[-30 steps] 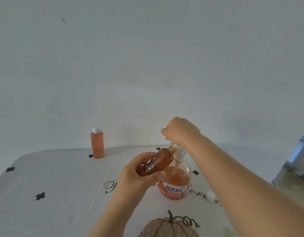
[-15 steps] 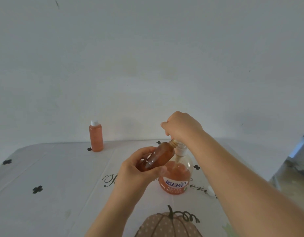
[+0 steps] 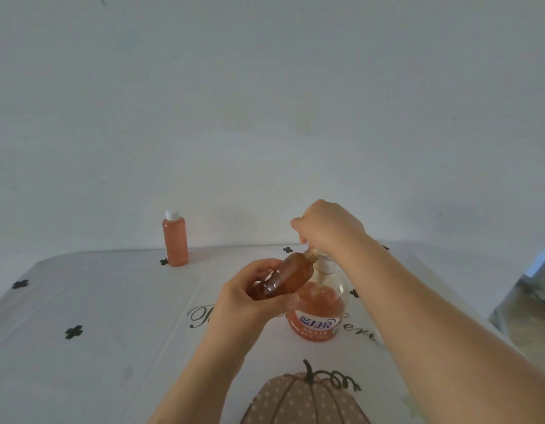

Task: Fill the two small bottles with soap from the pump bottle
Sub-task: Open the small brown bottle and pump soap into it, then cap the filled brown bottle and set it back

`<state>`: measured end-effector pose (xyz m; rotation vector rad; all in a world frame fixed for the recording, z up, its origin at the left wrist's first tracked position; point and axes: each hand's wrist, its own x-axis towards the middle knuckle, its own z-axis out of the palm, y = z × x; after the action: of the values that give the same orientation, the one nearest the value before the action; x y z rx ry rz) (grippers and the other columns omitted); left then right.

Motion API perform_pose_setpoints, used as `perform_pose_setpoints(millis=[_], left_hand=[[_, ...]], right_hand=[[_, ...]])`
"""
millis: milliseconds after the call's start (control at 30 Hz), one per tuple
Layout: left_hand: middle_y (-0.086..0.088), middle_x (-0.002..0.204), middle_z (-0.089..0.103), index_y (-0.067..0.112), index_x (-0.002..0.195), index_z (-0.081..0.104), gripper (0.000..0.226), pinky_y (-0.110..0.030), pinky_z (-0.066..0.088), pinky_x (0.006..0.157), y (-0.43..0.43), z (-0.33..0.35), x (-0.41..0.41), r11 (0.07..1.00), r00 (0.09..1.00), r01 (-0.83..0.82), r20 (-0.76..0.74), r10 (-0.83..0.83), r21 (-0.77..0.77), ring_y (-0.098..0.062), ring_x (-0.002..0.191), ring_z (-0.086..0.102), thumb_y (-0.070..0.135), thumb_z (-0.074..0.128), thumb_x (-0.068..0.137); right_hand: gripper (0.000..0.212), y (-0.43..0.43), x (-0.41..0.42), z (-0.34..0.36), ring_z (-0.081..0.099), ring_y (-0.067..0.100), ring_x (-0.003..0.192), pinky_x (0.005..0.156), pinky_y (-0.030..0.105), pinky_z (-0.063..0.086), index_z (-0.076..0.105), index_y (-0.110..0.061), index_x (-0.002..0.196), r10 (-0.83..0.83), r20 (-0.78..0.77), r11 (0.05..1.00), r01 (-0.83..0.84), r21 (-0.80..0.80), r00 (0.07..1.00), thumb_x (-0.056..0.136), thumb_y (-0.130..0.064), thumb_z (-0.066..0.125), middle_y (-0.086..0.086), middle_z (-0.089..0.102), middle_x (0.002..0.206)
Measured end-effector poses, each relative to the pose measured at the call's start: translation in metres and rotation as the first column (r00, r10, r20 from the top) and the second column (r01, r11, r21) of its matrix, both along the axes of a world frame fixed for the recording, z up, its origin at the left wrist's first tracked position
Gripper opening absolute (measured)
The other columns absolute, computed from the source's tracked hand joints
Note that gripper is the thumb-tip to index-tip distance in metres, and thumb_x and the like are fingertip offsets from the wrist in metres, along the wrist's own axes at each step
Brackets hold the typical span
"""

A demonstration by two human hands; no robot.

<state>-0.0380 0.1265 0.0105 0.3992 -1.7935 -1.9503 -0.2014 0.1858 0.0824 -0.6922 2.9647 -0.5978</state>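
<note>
Head view: left hand (image 3: 250,296) grasps the tilted small bottle (image 3: 291,275), mouth against the pump bottle (image 3: 318,307), whose head the right hand (image 3: 329,229) apparently clasps.

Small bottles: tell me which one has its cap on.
The upright bottle at the table's far left, white cap on; the tilted bottle in the left hand has a bare neck.

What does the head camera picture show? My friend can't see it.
A left hand holds a small open bottle tilted, its mouth up under the right hand, which curls over the top of a pump bottle. Another small bottle, capped and full of orange soap, stands far left on the table.
</note>
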Motion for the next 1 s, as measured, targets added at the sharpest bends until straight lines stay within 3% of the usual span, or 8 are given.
perform_pose_setpoints(millis=[233, 367, 467, 533, 633, 867, 1000], left_hand=[[0.004, 0.085, 0.074, 0.026, 0.098, 0.073, 0.04, -0.013, 0.045, 0.054, 0.001, -0.001, 0.0, 0.999, 1.0, 0.007, 0.004, -0.007, -0.036, -0.002, 0.062, 0.063, -0.001, 0.083, 0.069], [0.005, 0.086, 0.074, 0.03, 0.096, 0.073, 0.04, -0.015, 0.046, 0.058, 0.002, -0.002, -0.001, 0.997, 1.0, 0.011, 0.012, -0.01, -0.072, -0.003, 0.065, 0.062, 0.002, 0.083, 0.069], [0.006, 0.087, 0.075, 0.031, 0.096, 0.073, 0.04, -0.015, 0.046, 0.058, 0.002, -0.003, -0.001, 0.997, 1.0, 0.006, 0.01, -0.005, -0.074, -0.003, 0.066, 0.062, 0.002, 0.083, 0.07], [0.006, 0.087, 0.075, 0.031, 0.097, 0.073, 0.04, -0.014, 0.045, 0.058, 0.001, -0.004, -0.001, 0.997, 1.0, 0.009, 0.011, -0.008, -0.08, -0.004, 0.067, 0.063, 0.003, 0.083, 0.07], [0.005, 0.085, 0.075, 0.028, 0.098, 0.072, 0.04, -0.013, 0.045, 0.054, 0.0, -0.003, 0.0, 0.998, 1.0, 0.006, 0.004, -0.006, -0.07, -0.001, 0.062, 0.062, 0.0, 0.081, 0.071], [0.005, 0.086, 0.075, 0.029, 0.098, 0.071, 0.04, -0.015, 0.047, 0.055, -0.004, -0.006, 0.001, 0.997, 1.0, -0.021, 0.019, 0.023, -0.077, -0.002, 0.059, 0.063, 0.002, 0.082, 0.07], [0.011, 0.083, 0.074, 0.034, 0.093, 0.069, 0.039, -0.023, 0.054, 0.059, -0.005, -0.005, 0.003, 0.994, 0.999, -0.044, 0.027, 0.047, -0.1, -0.008, 0.064, 0.067, 0.006, 0.083, 0.07]], right_hand=[[0.025, 0.001, 0.002, 0.007, 0.064, 0.023, 0.074, 0.058, 0.026, 0.041, 0.071, -0.012, 0.092, 0.001, -0.039, 1.0, -0.002, -0.018, 0.999, 0.09, -0.024, 0.05, 0.004, 0.075, 0.089], [0.03, 0.005, 0.003, 0.012, 0.067, 0.026, 0.074, 0.069, 0.032, 0.051, 0.073, -0.007, 0.095, -0.001, -0.058, 0.995, -0.004, -0.1, 0.998, 0.09, -0.025, 0.05, 0.01, 0.077, 0.091], [0.034, 0.006, 0.004, 0.013, 0.053, 0.022, 0.064, 0.064, 0.031, 0.042, 0.073, -0.001, 0.099, -0.009, -0.092, 0.986, -0.006, -0.164, 0.996, 0.09, -0.024, 0.049, 0.015, 0.077, 0.096], [0.034, 0.006, 0.004, 0.013, 0.056, 0.023, 0.063, 0.064, 0.032, 0.042, 0.073, -0.001, 0.098, -0.019, -0.088, 0.977, 0.0, -0.211, 0.996, 0.09, -0.023, 0.048, 0.016, 0.076, 0.096], [0.033, 0.008, 0.004, 0.015, 0.073, 0.031, 0.076, 0.067, 0.032, 0.048, 0.073, -0.003, 0.095, -0.04, -0.065, 0.959, 0.02, -0.282, 0.997, 0.094, -0.025, 0.047, 0.013, 0.077, 0.087], [0.03, 0.016, 0.008, 0.03, 0.063, 0.019, 0.055, 0.08, 0.043, 0.06, 0.071, -0.009, 0.08, -0.06, 0.047, 0.883, 0.075, -0.464, 0.997, 0.095, -0.024, 0.05, 0.001, 0.068, 0.061], [0.028, 0.024, 0.012, 0.041, 0.064, 0.02, 0.058, 0.08, 0.045, 0.061, 0.072, -0.001, 0.092, -0.075, -0.002, 0.885, 0.066, -0.46, 0.997, 0.093, -0.019, 0.05, 0.003, 0.069, 0.064]])
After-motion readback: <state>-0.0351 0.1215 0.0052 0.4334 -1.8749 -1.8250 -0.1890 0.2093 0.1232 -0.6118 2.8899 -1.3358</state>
